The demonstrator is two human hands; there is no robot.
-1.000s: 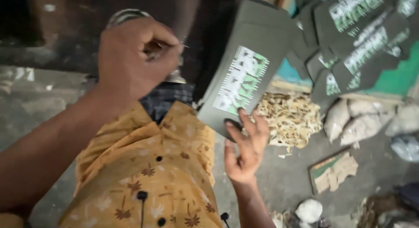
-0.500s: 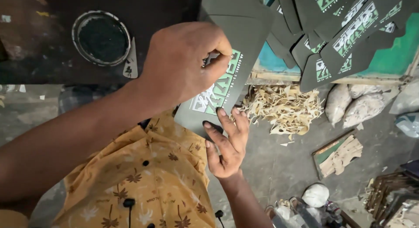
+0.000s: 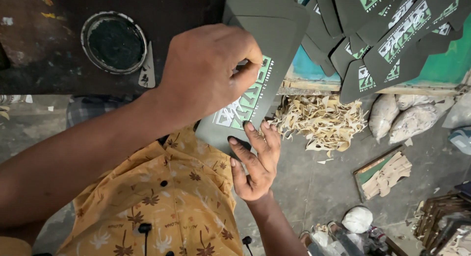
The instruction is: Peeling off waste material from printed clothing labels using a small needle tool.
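A dark grey-green flat piece (image 3: 274,40) with a green and white print leans over my lap. My left hand (image 3: 206,74) covers its middle, thumb and forefinger pinched tight on the printed patch. Whether something small sits between those fingertips I cannot tell. My right hand (image 3: 255,163) props the piece from below, with its fingertips pressed on the lower edge beside the print. My orange patterned shirt (image 3: 162,207) fills the bottom of the view.
A round tin of dark paste (image 3: 114,41) stands on a dark bench at upper left, with a small scraper (image 3: 146,72) beside it. Several more printed pieces (image 3: 392,35) lie fanned at upper right. On the floor are pale shavings (image 3: 319,121), white sacks (image 3: 392,118) and a scrap tray (image 3: 385,172).
My left hand has come across from the upper left and settled on the piece's print. The right hand has stayed at the lower edge. The view has shifted, showing the tin.
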